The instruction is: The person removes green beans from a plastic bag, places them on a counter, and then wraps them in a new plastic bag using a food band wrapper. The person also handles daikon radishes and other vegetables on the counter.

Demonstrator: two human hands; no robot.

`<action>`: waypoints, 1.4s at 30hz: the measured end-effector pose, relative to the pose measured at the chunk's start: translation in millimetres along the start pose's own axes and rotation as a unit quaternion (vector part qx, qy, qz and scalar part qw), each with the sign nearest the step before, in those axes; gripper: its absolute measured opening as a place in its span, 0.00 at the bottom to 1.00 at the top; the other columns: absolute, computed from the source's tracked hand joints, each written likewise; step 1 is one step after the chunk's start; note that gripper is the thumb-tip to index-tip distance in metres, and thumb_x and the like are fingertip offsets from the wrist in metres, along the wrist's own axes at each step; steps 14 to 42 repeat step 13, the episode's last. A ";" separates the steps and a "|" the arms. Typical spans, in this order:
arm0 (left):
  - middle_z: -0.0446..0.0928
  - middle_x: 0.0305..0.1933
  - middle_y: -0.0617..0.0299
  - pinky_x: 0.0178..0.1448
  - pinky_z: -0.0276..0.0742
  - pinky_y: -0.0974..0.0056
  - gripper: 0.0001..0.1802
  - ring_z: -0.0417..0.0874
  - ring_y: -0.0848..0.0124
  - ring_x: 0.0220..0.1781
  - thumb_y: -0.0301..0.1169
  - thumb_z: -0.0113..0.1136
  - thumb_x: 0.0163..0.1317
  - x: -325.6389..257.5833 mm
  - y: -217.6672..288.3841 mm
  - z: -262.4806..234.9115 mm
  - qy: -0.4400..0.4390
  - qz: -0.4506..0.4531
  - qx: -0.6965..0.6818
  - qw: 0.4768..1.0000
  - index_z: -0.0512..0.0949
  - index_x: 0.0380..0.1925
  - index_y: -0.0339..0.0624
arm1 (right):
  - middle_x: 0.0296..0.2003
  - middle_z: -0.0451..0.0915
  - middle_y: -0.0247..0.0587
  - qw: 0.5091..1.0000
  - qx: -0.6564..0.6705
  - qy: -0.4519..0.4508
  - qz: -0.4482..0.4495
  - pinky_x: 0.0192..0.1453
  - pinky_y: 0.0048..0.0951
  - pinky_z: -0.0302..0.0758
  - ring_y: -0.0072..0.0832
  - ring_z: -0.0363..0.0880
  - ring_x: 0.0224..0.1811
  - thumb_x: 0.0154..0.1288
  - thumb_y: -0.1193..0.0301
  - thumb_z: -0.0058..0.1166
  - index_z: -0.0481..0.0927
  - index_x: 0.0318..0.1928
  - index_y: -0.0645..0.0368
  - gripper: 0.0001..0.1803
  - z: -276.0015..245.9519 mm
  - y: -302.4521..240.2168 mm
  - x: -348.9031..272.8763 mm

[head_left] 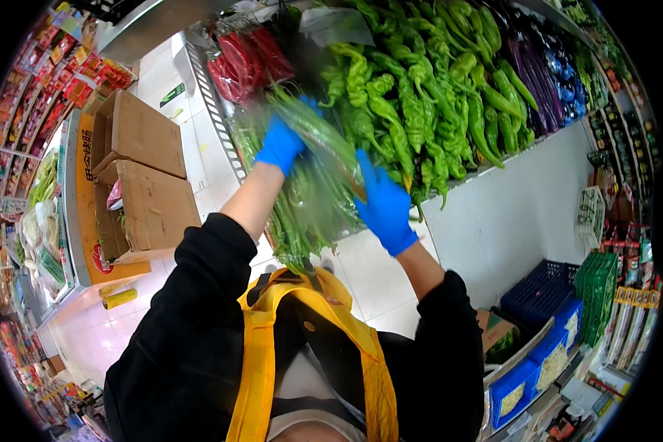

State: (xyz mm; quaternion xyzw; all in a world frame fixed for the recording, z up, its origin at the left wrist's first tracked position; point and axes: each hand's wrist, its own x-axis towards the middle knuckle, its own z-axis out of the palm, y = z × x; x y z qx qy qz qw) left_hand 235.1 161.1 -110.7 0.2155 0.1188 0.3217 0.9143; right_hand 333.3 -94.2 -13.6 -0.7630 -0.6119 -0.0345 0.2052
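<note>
Both my hands wear blue gloves. My left hand (281, 141) is wrapped round a bundle of long green vegetables (313, 124) that looks to be in clear plastic; part of the hand is hidden behind it. At the bundle's lower right end, my right hand (385, 205) grips it, with the index finger stretched along its side. Motion blurs the bundle, so its exact kind is unclear. Below it lie more long green stalks (302, 214) in clear wrapping. Twisted green peppers (416, 103) are heaped just right of my hands.
Red peppers in clear bags (247, 62) lie at the far left of the display, purple eggplants (527, 81) at its right. Cardboard boxes (155, 206) stand on the left beside a yellow-sided stand (88, 221). Blue crates (541, 287) and a green crate (595, 295) are at the lower right.
</note>
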 end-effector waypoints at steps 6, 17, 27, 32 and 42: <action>0.69 0.58 0.51 0.60 0.65 0.47 0.19 0.70 0.51 0.57 0.35 0.38 0.67 17.8 9.4 31.6 0.202 0.024 -0.092 0.975 0.65 0.57 0.48 | 0.41 0.75 0.42 0.996 -0.009 -0.074 0.051 0.29 0.33 0.74 0.39 0.77 0.29 0.46 0.71 0.62 0.59 0.65 0.46 0.43 -36.5 26.9 -30.0; 0.66 0.62 0.52 0.61 0.64 0.48 0.27 0.66 0.57 0.63 0.41 0.41 0.67 12.6 36.1 41.7 0.125 -0.066 0.117 0.983 0.52 0.65 0.54 | 0.54 0.73 0.47 0.915 0.341 -0.025 0.213 0.42 0.29 0.78 0.36 0.80 0.44 0.55 0.69 0.58 0.59 0.65 0.48 0.37 -39.8 30.7 -89.0; 0.66 0.62 0.52 0.61 0.64 0.48 0.27 0.66 0.57 0.63 0.41 0.41 0.67 12.6 36.1 41.7 0.125 -0.066 0.117 0.983 0.52 0.65 0.54 | 0.54 0.73 0.47 0.915 0.341 -0.025 0.213 0.42 0.29 0.78 0.36 0.80 0.44 0.55 0.69 0.58 0.59 0.65 0.48 0.37 -39.8 30.7 -89.0; 0.66 0.62 0.52 0.61 0.64 0.48 0.27 0.66 0.57 0.63 0.41 0.41 0.67 12.6 36.1 41.7 0.125 -0.066 0.117 0.983 0.52 0.65 0.54 | 0.54 0.73 0.47 0.915 0.341 -0.025 0.213 0.42 0.29 0.78 0.36 0.80 0.44 0.55 0.69 0.58 0.59 0.65 0.48 0.37 -39.8 30.7 -89.0; 0.66 0.62 0.52 0.61 0.64 0.48 0.27 0.66 0.57 0.63 0.41 0.41 0.67 12.6 36.1 41.7 0.125 -0.066 0.117 0.983 0.52 0.65 0.54 | 0.54 0.73 0.47 0.915 0.341 -0.025 0.213 0.42 0.29 0.78 0.36 0.80 0.44 0.55 0.69 0.58 0.59 0.65 0.48 0.37 -39.8 30.7 -89.0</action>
